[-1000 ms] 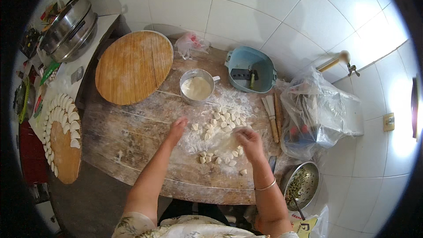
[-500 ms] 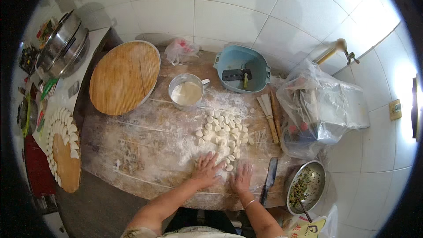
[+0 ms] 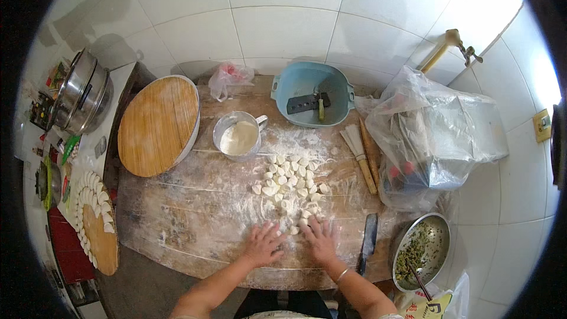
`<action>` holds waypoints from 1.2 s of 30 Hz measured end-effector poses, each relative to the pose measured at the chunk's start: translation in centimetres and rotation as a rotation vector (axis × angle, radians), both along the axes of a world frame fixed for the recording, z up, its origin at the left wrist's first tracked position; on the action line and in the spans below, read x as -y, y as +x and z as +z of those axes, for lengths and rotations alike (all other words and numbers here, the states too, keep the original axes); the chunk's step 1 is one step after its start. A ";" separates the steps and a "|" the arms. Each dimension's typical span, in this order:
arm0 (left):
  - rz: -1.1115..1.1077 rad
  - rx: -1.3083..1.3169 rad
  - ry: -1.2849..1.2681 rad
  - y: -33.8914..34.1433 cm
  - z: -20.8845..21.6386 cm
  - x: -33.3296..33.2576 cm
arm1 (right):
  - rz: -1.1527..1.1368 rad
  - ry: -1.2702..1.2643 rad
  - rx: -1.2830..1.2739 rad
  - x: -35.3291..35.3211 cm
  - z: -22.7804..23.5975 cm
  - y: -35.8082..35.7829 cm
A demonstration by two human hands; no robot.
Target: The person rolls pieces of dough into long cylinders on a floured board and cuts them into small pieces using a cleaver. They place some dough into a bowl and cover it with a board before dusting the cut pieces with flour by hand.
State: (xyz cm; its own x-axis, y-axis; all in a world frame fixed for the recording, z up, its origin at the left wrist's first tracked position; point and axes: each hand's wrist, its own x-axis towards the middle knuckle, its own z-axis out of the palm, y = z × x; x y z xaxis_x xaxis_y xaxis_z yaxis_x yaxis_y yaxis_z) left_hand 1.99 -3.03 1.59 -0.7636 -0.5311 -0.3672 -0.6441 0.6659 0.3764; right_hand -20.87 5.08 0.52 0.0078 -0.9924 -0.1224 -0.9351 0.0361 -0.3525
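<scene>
A heap of small cut dough pieces (image 3: pixel 290 177), pale and dusted with flour, lies on the floury wooden board (image 3: pixel 171 218). My left hand (image 3: pixel 264 246) rests just left of the heap's near end, palm down, fingers spread, holding nothing. On the other side, my right hand (image 3: pixel 321 241) is also open, its fingertips at the nearest dough pieces; whether they press on one cannot be made out. Right of that hand lies a knife (image 3: pixel 369 235) with a broad dark blade. Beyond the heap stands a metal cup of flour (image 3: pixel 239 137).
A wooden lid (image 3: pixel 158 127) covers a large basin at left. Behind are a blue-green basin (image 3: pixel 336 82) and a brush (image 3: pixel 361 162). At right sit a plastic-covered box (image 3: pixel 437 136) and a bowl of chopped filling (image 3: pixel 420 251). Shaped dumplings line a round board (image 3: pixel 101 248) far left.
My left hand has drawn back toward me and away from the heap. My right hand has come forward to the nearest dough pieces. The whole view has shifted a little.
</scene>
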 end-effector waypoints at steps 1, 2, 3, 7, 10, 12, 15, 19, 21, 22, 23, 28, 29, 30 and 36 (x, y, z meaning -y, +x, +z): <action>-0.017 -0.206 0.014 -0.3 -1.9 -0.4 | -0.041 0.024 -0.054 -0.4 -0.7 -1.7; -0.030 -0.119 -0.030 -1.9 -1.8 0.8 | -0.108 -0.034 -0.035 1.0 0.5 -2.9; -0.040 -0.032 -0.075 -3.9 -1.9 2.8 | -0.150 -0.157 0.050 3.0 0.5 -4.2; 0.183 0.002 -0.216 -8.6 1.7 11.3 | -0.316 -0.172 0.178 10.8 0.9 -5.3; 0.303 -0.108 -0.186 -5.4 1.0 12.7 | -0.303 -0.178 0.146 12.5 -0.5 -1.6; 0.349 -0.206 -0.192 -2.1 0.6 11.8 | -0.239 -0.154 0.179 12.1 -0.1 1.4; 0.262 -0.278 -0.123 1.8 0.7 9.4 | -0.138 -0.134 0.285 10.1 2.1 2.1; 1.012 -0.673 -0.117 2.2 0.6 13.4 | -0.200 -0.282 0.294 11.0 3.1 -0.8; 1.498 -0.886 0.366 0.5 2.6 19.7 | -0.218 -0.344 0.263 11.9 3.9 -1.8; 1.623 -0.963 0.687 0.4 4.0 22.2 | -0.205 -0.346 0.292 12.4 4.5 -1.7; 1.580 -0.917 0.736 0.9 3.8 23.4 | -0.185 -0.344 0.334 12.9 5.4 -0.9; 1.499 -0.945 0.880 3.7 -1.9 21.7 | -0.067 -0.389 0.562 14.5 11.3 2.8; 1.500 -1.033 0.873 4.1 -1.8 20.6 | -0.015 -0.486 0.579 14.7 12.4 3.0; 1.509 -1.077 0.870 2.5 2.0 18.5 | -0.002 -0.492 0.535 14.5 14.1 2.3; 1.242 -0.748 0.656 0.3 7.3 17.7 | 0.027 -0.513 0.596 17.1 17.1 5.2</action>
State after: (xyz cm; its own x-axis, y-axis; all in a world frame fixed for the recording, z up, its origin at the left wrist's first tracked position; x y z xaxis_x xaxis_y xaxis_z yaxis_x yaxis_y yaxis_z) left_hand 2.33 -20.78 8.84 -0.1007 -0.8418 -0.5303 -0.1857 -0.5078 0.8413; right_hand -15.72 -12.01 17.63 -0.0470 -0.9225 0.3831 -0.5816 -0.2866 -0.7613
